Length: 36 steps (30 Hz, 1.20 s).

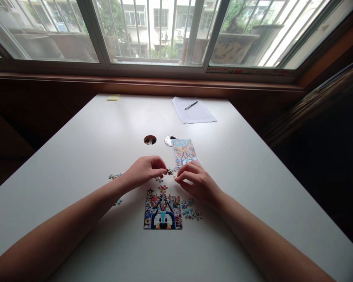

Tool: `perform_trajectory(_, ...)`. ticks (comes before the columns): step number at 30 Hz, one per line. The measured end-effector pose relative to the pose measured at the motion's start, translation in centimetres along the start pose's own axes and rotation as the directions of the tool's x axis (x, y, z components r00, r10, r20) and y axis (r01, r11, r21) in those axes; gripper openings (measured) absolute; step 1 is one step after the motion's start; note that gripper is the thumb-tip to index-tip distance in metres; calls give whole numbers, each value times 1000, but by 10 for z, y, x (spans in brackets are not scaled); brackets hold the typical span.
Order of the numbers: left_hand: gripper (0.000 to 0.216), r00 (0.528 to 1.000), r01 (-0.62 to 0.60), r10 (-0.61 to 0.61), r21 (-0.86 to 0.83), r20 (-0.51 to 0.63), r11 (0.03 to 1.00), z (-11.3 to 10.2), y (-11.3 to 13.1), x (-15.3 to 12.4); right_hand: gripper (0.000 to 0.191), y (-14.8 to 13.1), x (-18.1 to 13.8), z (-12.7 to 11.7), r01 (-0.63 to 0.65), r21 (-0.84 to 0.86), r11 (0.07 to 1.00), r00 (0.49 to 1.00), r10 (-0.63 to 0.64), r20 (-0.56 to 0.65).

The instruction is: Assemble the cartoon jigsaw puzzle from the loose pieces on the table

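A partly joined jigsaw puzzle (163, 211) lies flat on the table, a blue cartoon dog's face at its bottom and an uneven top edge. Beyond it, my left hand (148, 168) pinches a puzzle piece (169, 171) between thumb and forefinger. My right hand (197, 180) is closed beside it, its fingertips on a small pale puzzle piece (174, 178). Loose pieces (191, 211) lie to the right of the puzzle, and others (114, 176) are partly hidden behind my left forearm. The picture card (184, 150) lies just past my right hand, which covers its lower edge.
The white table (76, 145) has a round open hole (150, 140) and a metal-ringed hole (169, 140). Printed sheets (194, 115) with a pen (191, 105) lie toward the back. A yellow sticky note (113, 97) is at the far left edge, below the window.
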<state>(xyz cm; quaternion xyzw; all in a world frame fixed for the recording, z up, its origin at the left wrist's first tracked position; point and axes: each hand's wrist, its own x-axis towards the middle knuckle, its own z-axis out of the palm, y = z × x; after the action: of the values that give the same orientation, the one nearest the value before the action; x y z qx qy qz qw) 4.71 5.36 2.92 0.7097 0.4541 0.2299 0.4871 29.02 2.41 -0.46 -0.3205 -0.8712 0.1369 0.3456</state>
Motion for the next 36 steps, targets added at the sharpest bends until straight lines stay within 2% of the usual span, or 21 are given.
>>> perform_trajectory(5, 12, 999, -31, 37, 209, -24, 978, 6, -1, -1, 10, 0, -1, 0, -14, -60, 998, 999, 17, 44)
perform_trajectory(11, 14, 997, -69, 72, 280, -1, 957, 11, -5, -1, 7, -2, 0, -4, -21, -40, 999, 997, 24, 77)
perform_trajectory(13, 14, 997, -70, 71, 290, 5, 954, 11, -4, -1, 7, -3, 0, -7, -28, -30, 999, 998, 30, 55)
perform_trajectory(16, 12, 997, -69, 74, 312, -2, 947, 11, -3, -1, 7, 0, 1, -11, -97, -24, 995, 994, 95, -60)
perform_trajectory(19, 12, 996, -81, 88, 331, -8, 940, 11, -3, -1, 9, 9, 1, -15, -222, -58, 973, 962, 209, -178)
perform_trajectory(22, 12, 994, -102, 111, 342, -6, 934, 12, -3, -2, 13, 20, 0, -19, -331, -119, 936, 927, 300, -223)
perform_trajectory(27, 11, 994, -98, 109, 366, -9, 925, 12, -4, -2, 19, 32, -3, -20, -462, -140, 876, 872, 419, -254)
perform_trajectory(32, 10, 992, -122, 129, 365, 5, 923, 12, -4, -2, 31, 33, -4, -17, -472, -124, 873, 872, 443, -207)
perform_trajectory(36, 11, 991, -126, 135, 384, 4, 915, 12, -3, -2, 31, 33, -5, -15, -473, -126, 872, 873, 445, -201)
